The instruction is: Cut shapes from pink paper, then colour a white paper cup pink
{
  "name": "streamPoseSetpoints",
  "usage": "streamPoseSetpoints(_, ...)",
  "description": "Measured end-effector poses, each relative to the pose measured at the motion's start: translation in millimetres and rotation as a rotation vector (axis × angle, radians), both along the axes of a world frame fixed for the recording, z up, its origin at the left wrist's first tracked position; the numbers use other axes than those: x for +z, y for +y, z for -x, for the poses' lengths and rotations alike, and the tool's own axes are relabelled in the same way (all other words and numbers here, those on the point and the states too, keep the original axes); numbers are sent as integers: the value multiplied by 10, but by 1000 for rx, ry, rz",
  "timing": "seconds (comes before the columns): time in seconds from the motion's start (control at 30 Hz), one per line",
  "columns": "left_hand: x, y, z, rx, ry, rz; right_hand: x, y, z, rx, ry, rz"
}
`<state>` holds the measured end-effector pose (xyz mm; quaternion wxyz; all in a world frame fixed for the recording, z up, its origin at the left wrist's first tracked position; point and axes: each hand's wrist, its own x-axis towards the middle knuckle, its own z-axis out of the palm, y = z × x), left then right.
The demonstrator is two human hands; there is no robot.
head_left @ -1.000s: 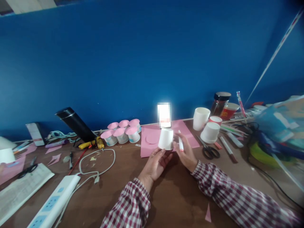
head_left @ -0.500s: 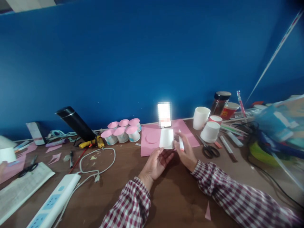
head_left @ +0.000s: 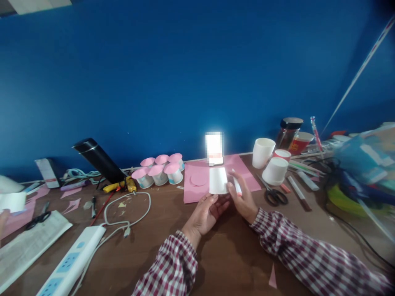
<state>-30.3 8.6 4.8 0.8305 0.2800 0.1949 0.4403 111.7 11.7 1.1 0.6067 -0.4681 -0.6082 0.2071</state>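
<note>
- At the far left edge of the bench point(head_left: 234, 263), a co-worker's hand point(head_left: 3, 218) shows beside a white paper piece point(head_left: 12, 201).
- A white power strip point(head_left: 72, 263) lies near the front left, with a looped white cable point(head_left: 126, 209) just beyond it.
- A black flask point(head_left: 97, 160) leans by the wall; next to it stand six pink-topped cups point(head_left: 160, 169).
- The left hand point(head_left: 205, 213) is cupped under a white paper cup point(head_left: 218, 181), its fingers curled onto the lower edge, holding the cup above the bench in front of a pink sheet point(head_left: 197, 181).
- The right hand point(head_left: 243, 197) touches the cup's right side, its fingers closed round a white marker point(head_left: 237, 185) with a red band.
- Black scissors point(head_left: 273, 193) lie to the right, near more white cups point(head_left: 274, 170).
</note>
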Motion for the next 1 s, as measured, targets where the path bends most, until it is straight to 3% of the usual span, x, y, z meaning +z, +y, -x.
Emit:
streamPoseSetpoints(0.43,-26,15,11,-10,46,-33,30,-38,20,28,-19,-11)
streamPoseSetpoints(0.77,-13,33,53,-22,0,96,-20,-24,27,28,-7,-8)
streamPoseSetpoints(1.0,-2,23,45,16,21,76,0,-28,28,33,-17,-12)
